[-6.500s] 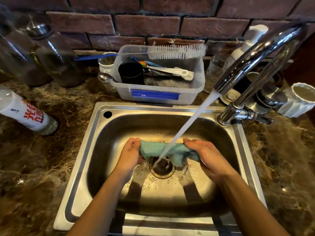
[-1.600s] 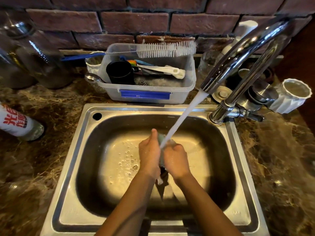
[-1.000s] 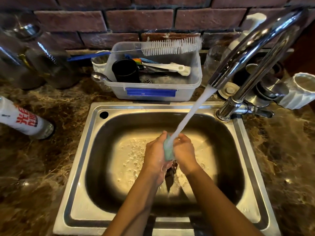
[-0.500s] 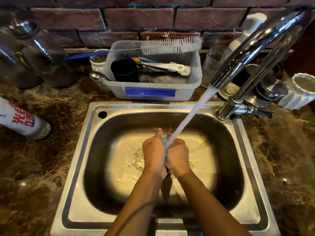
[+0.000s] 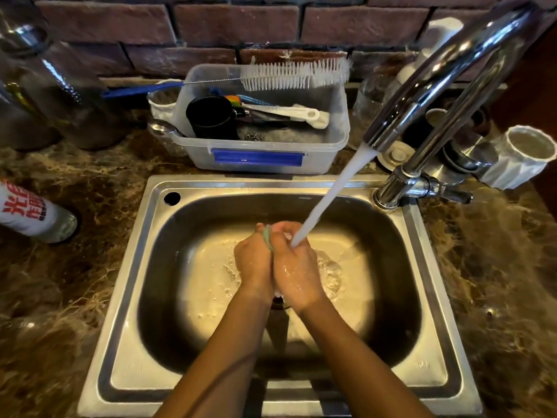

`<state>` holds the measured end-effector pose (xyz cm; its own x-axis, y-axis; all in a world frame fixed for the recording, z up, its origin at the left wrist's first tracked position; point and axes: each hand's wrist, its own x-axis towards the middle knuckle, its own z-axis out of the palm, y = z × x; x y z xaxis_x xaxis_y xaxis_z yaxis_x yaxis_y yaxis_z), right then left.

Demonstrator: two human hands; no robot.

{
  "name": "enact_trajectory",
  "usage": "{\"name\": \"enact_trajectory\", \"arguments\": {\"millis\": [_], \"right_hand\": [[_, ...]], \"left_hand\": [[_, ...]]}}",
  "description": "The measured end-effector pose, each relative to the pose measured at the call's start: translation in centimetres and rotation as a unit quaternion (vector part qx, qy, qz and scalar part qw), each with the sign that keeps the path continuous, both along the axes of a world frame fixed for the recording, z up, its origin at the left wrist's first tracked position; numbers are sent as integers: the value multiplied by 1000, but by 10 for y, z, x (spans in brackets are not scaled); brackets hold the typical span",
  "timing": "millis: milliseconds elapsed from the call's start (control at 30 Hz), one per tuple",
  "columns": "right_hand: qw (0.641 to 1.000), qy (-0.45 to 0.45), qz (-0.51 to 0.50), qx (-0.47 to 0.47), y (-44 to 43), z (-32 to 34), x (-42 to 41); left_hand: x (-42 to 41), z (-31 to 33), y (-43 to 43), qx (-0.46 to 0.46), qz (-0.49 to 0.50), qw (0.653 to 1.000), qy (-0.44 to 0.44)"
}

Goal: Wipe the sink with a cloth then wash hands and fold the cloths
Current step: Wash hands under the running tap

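Your two hands are pressed together over the middle of a steel sink (image 5: 126, 297), palms facing each other. Your left hand (image 5: 253, 262) and your right hand (image 5: 297, 273) clamp a teal cloth (image 5: 267, 236) between them; only a thin strip of it shows near your fingertips, the rest is hidden between your palms. Both hands are closed around it.

A stream of water (image 5: 331, 191) slants down from the right and lands on the knuckles of your right hand. It comes from a chrome faucet (image 5: 446, 67) that arches in from the upper right, crossing in front of the things behind it. Its base and lever sit on the sink's back right corner. The sink floor is wet, with bubbles to the left of your hands and rippling water to their right. The drain is hidden under your wrists.

Behind the sink, on a dark marbled counter (image 5: 60, 282), stands a clear plastic bin (image 5: 337, 116) with a blue label. A white bottle brush (image 5: 295, 75) lies across its top, and a black cup (image 5: 211, 117) stands inside. To the left are a white spray can (image 5: 27, 212) with red lettering, lying tilted, and dark glass jars (image 5: 60, 86). To the right, past the faucet, a white ribbed cup (image 5: 518, 158) lies on its side. A brick wall (image 5: 235, 22) runs along the back.
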<state>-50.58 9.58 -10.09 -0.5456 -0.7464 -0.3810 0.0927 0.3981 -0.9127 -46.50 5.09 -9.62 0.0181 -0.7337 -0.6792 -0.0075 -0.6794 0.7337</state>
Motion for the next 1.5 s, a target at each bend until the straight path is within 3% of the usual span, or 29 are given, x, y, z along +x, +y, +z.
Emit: {"name": "enact_trajectory", "arguments": {"millis": [100, 200, 300, 333, 400, 467, 533, 633, 700, 800, 933, 1000, 1067, 1167, 1233, 1333, 1400, 1500], "right_hand": [[991, 70, 54, 103, 0, -21, -16], [974, 55, 73, 206, 5, -34, -30], [979, -89, -39, 179, 5, -25, -35], [976, -116, -48, 180, 5, -20, -35], [978, -140, -59, 144, 2, -13, -25], [991, -102, -49, 76, 2, 0, -7], [998, -39, -37, 36, 5, 3, -1], [995, 3, -57, 84, 2, -11, -16], [992, -16, -43, 116, 1, -17, -19], [996, -49, -38, 62, 0, -4, -1], [996, 6, -53, 71, 1, -10, -12], [993, 18, -53, 107, 0, -12, -18], [996, 19, -34, 84, 3, -4, -10], [998, 45, -18, 46, 7, 9, 2], [992, 100, -16, 76, 8, -3, -12], [984, 41, -41, 171, 7, -31, -37], [979, -8, -56, 197, 8, -38, -38], [989, -29, -56, 135, 6, -8, -20]], "left_hand": [[-3, 6, 6, 17, -48, 998, 35], [-3, 5, 13, 39, -102, 993, 36], [-1, 2, 11, 91, -76, 988, 100], [-2, -2, 10, 82, -62, 991, 87], [-6, -11, 9, 21, -36, 999, -22], [-6, -12, 11, -22, -38, 998, -55], [-5, -13, 12, -3, -61, 998, 14], [-5, -4, 15, 67, -75, 988, 119], [-8, -3, 14, 65, -63, 992, 89], [-5, -4, 6, 16, -31, 999, 14], [-2, 5, 7, 76, -77, 990, 94], [-4, 2, 12, 80, -87, 989, 89], [-3, -4, 13, 53, -56, 995, 59], [-1, -4, 12, 85, -64, 986, 126], [0, -2, 13, 112, -84, 981, 135], [2, -2, 15, 150, -101, 964, 193], [0, -3, 17, 142, -106, 969, 173], [-4, -17, 19, 55, -89, 989, 101]]}}
